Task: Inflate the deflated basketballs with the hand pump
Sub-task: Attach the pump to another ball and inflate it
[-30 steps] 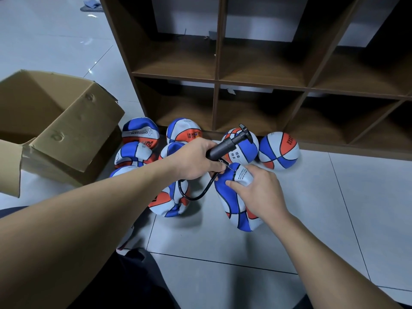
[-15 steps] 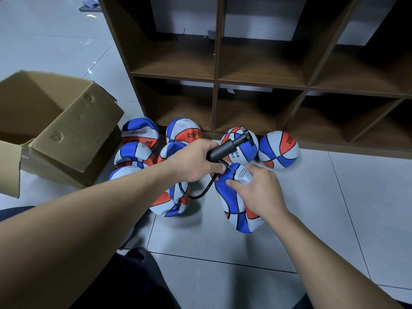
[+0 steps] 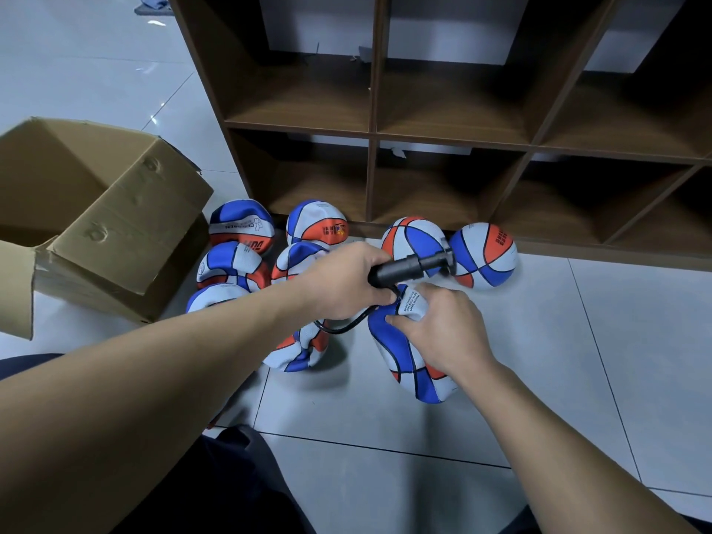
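My left hand (image 3: 343, 283) grips the barrel of a black hand pump (image 3: 408, 265), which points right and lies almost level. Its black hose (image 3: 346, 327) loops down under my hand and up to a flat, folded blue, white and orange basketball (image 3: 408, 364). My right hand (image 3: 439, 325) grips that ball's top fold by the white printed panel. Where the hose meets the ball is hidden between my hands. Two round, full balls (image 3: 485, 256) stand behind the pump against the shelf. Several limp balls (image 3: 239, 264) lie in a heap at the left.
A brown wooden cubby shelf (image 3: 454, 140) with bare compartments runs across the back. An open cardboard box (image 3: 96, 225) stands at the left on the pale tiled floor (image 3: 578, 360). My dark trouser legs (image 3: 215, 487) fill the bottom edge.
The pump's handle end has dropped from a raised tilt to almost level. My right hand has shifted slightly on the ball's fold. The balls on the floor have not moved.
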